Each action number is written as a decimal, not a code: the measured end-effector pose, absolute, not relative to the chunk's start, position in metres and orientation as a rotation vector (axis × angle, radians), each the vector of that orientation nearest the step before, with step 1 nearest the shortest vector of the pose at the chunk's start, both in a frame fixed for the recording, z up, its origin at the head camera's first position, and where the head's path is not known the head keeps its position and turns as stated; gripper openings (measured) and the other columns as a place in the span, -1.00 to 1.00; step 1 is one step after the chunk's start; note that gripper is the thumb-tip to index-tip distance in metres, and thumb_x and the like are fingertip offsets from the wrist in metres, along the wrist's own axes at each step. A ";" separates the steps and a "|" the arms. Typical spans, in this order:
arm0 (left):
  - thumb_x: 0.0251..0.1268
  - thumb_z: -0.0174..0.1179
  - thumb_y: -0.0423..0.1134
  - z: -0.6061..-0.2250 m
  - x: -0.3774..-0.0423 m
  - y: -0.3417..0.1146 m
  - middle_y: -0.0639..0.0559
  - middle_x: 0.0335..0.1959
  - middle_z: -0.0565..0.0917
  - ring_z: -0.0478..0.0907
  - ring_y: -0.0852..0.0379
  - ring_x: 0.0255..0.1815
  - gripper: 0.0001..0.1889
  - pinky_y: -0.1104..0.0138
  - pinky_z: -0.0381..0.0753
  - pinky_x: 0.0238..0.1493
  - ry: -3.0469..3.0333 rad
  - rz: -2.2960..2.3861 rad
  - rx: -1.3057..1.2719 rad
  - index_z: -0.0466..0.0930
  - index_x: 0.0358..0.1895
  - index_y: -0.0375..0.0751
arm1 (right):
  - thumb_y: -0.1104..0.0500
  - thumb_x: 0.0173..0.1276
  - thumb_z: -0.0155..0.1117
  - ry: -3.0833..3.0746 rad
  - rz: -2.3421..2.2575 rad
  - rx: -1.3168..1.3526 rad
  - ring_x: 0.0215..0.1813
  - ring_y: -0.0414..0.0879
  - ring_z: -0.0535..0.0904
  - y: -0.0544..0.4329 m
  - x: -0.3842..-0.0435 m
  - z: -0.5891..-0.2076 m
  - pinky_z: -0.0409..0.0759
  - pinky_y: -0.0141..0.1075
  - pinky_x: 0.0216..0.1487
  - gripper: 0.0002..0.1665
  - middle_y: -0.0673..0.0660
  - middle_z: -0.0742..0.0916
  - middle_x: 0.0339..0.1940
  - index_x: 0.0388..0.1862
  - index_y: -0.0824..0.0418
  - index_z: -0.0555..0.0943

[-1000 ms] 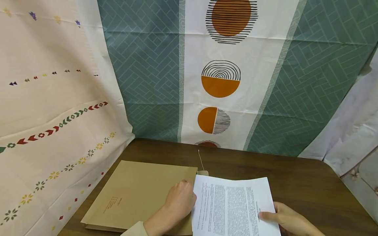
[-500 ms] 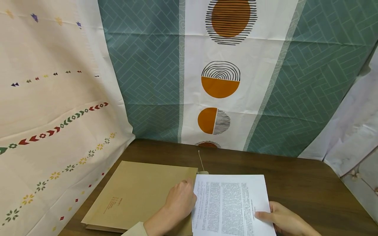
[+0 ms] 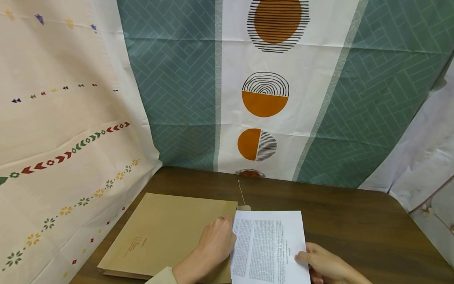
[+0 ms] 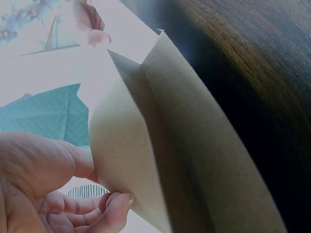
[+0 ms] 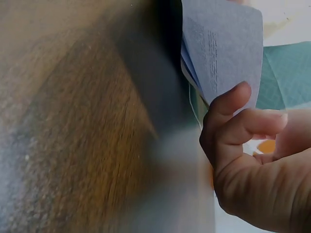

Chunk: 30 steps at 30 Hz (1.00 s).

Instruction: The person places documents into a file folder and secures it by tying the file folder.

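A brown kraft document envelope point(image 3: 170, 228) lies on the table at left, its mouth facing right. My left hand point(image 3: 216, 242) pinches the upper layer at that mouth; in the left wrist view, thumb and fingers point(image 4: 116, 211) hold the layer lifted, and the envelope point(image 4: 194, 121) gapes. White printed sheets point(image 3: 266, 244) reach from the mouth toward the right, their left part hidden inside. At their right edge my right hand point(image 3: 326, 262) grips them, thumb on top. The right wrist view shows curled fingers point(image 5: 233, 99) beside the sheets point(image 5: 223, 48).
The dark wooden table point(image 3: 372, 221) extends behind and to the right. A thin string point(image 3: 242, 193) and a small tab point(image 3: 244, 208) of the envelope stick out behind the sheets. Patterned cloths point(image 3: 184, 98) hang at the back and sides.
My right hand has moved left with the sheets, and less of their width shows outside the envelope. The left hand keeps its place at the envelope's mouth.
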<state>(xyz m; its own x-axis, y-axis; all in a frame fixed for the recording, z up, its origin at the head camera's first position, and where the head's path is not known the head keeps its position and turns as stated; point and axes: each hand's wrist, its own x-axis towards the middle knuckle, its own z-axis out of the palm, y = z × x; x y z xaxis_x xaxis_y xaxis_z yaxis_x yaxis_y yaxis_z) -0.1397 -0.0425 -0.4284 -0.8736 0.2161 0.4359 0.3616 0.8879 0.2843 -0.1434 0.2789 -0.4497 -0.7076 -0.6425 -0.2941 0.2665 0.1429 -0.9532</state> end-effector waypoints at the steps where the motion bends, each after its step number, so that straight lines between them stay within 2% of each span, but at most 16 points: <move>1: -0.05 0.20 -0.55 -0.428 -0.140 -0.043 0.05 -0.66 0.35 0.24 0.24 -0.66 -0.83 0.40 0.29 -0.72 -2.659 -0.507 -0.423 0.41 -0.48 -0.26 | 0.28 0.54 -0.05 1.742 -1.644 -0.362 -0.70 -0.34 0.36 0.277 -0.144 -0.450 0.33 -0.52 -0.64 -0.72 0.30 0.77 -0.20 0.09 0.44 0.42; 7: -0.05 0.22 -0.53 -0.427 -0.140 -0.043 0.02 -0.64 0.40 0.32 0.21 -0.65 -0.83 0.35 0.35 -0.71 -2.666 -0.492 -0.405 0.43 -0.46 -0.27 | 0.24 0.57 -0.02 1.705 -1.639 -0.374 -0.66 -0.33 0.41 0.263 -0.145 -0.447 0.36 -0.52 -0.64 -0.67 0.32 0.76 -0.16 0.13 0.49 0.40; 13: -0.05 0.22 -0.52 -0.427 -0.139 -0.042 0.02 -0.64 0.40 0.38 0.18 -0.66 -0.84 0.31 0.38 -0.70 -2.661 -0.492 -0.406 0.43 -0.46 -0.27 | 0.22 0.54 0.14 1.726 -1.648 -0.338 -0.59 -0.29 0.52 0.247 -0.148 -0.446 0.40 -0.51 -0.64 -0.69 0.22 0.76 -0.33 0.04 0.48 0.50; 20: -0.06 0.22 -0.53 -0.427 -0.138 -0.042 0.03 -0.64 0.39 0.34 0.21 -0.65 -0.83 0.33 0.36 -0.70 -2.660 -0.501 -0.414 0.43 -0.47 -0.26 | 0.25 0.50 0.22 1.812 -1.655 -0.368 -0.61 -0.28 0.49 0.236 -0.152 -0.451 0.35 -0.49 -0.63 -0.71 0.18 0.74 -0.41 0.02 0.48 0.59; 27: -0.06 0.21 -0.57 -0.426 -0.137 -0.042 0.07 -0.66 0.35 0.24 0.25 -0.68 -0.81 0.43 0.27 -0.72 -2.655 -0.516 -0.431 0.42 -0.48 -0.26 | 0.22 0.44 0.31 1.931 -1.627 -0.342 -0.65 -0.26 0.45 0.223 -0.156 -0.454 0.29 -0.47 -0.64 -0.74 0.14 0.71 -0.51 -0.03 0.40 0.64; 30: -0.05 0.21 -0.55 -0.425 -0.137 -0.042 0.05 -0.65 0.37 0.26 0.24 -0.66 -0.83 0.41 0.29 -0.71 -2.657 -0.510 -0.426 0.43 -0.48 -0.27 | 0.23 0.43 0.32 1.943 -1.627 -0.341 -0.67 -0.26 0.45 0.219 -0.156 -0.454 0.30 -0.47 -0.64 -0.75 0.14 0.70 -0.54 -0.05 0.40 0.64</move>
